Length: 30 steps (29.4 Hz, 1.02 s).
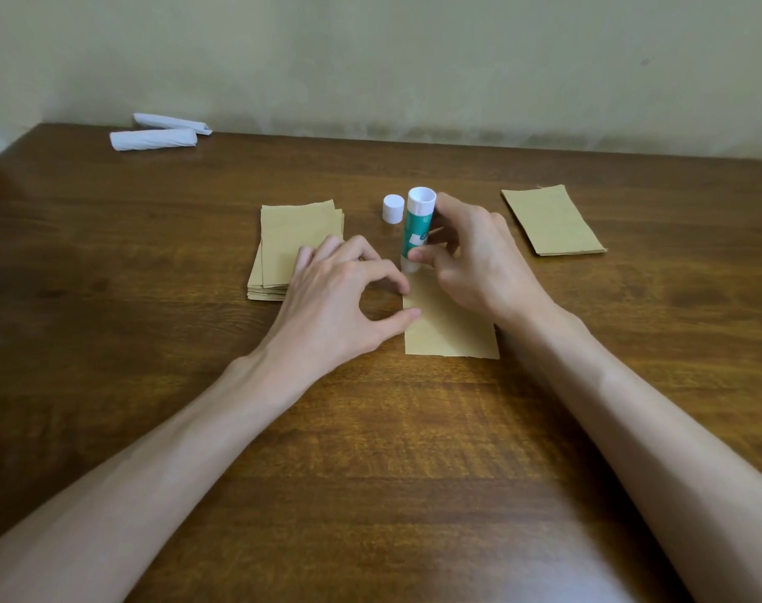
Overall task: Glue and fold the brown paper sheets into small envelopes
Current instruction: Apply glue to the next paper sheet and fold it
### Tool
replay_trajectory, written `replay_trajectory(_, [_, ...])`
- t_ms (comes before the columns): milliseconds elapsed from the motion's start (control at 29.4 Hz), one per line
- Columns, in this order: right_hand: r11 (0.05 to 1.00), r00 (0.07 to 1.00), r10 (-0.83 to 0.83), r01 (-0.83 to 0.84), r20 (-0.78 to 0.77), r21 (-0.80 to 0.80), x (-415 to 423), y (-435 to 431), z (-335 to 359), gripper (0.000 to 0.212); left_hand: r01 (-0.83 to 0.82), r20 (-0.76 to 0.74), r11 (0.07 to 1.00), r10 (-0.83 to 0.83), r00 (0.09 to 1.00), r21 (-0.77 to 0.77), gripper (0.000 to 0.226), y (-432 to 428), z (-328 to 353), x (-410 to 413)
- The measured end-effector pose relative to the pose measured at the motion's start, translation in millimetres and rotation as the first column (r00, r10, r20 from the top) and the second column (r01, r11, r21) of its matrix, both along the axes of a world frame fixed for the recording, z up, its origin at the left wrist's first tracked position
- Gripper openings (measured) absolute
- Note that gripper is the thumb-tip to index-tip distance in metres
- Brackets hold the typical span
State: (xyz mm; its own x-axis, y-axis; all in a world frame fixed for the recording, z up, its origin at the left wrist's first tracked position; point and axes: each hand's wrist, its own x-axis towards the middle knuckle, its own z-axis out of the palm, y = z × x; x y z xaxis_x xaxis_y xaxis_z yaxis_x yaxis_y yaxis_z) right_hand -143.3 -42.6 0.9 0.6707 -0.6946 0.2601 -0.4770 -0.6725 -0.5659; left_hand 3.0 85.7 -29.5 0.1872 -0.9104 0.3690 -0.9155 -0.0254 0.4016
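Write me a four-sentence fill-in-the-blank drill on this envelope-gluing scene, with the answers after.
1. The right hand grips the glue stick, which has its cap ____.
2. The cap standing beside it is ____ in colour.
3. The left hand touches the loose brown sheet at its ____ edge.
4. At the far corner lie ____ white paper rolls.

Answers: off; white; left; two.

Tight round the sheet (pixel 451 330), open beyond.
Blocked at 10 o'clock by stack (pixel 296 237), at 12 by upright glue stick (pixel 415 228) and cap (pixel 393 208), at 1 by pile (pixel 553 219); bare table (pixel 414 428) at 6 between forearms (pixel 196 428), wide room at 3, rolls (pixel 157 134) far off at 10.
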Motion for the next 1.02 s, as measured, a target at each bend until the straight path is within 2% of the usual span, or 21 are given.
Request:
replay_trajectory(476, [1.000,0.999,-0.026,0.026,0.022,0.004,4.1,-3.1,-2.9,0.027,0.006,-0.004,1.000,-0.006,1.000,0.014,0.036,0.8,-1.1,0.5])
replay_trajectory(681, [0.977,0.939,-0.190,0.153,0.287,0.147,-6.8,-9.7,3.4,0.031,0.012,0.000,1.000,-0.012,1.000,0.008,0.034,0.2,-2.1,1.1])
replay_trajectory(817, [0.986,0.970,-0.118,0.089,0.212,0.143,-21.3,-8.8,10.7,0.036,0.027,-0.003,1.000,-0.027,1.000,0.001,0.033,0.3,-2.4,1.3])
replay_trajectory(1021, [0.998,0.995,-0.002,-0.005,0.102,0.070,-25.5,-0.3,-5.1,0.031,0.073,0.005,0.997,-0.073,0.997,-0.021,0.026,-0.6,-3.6,2.1])
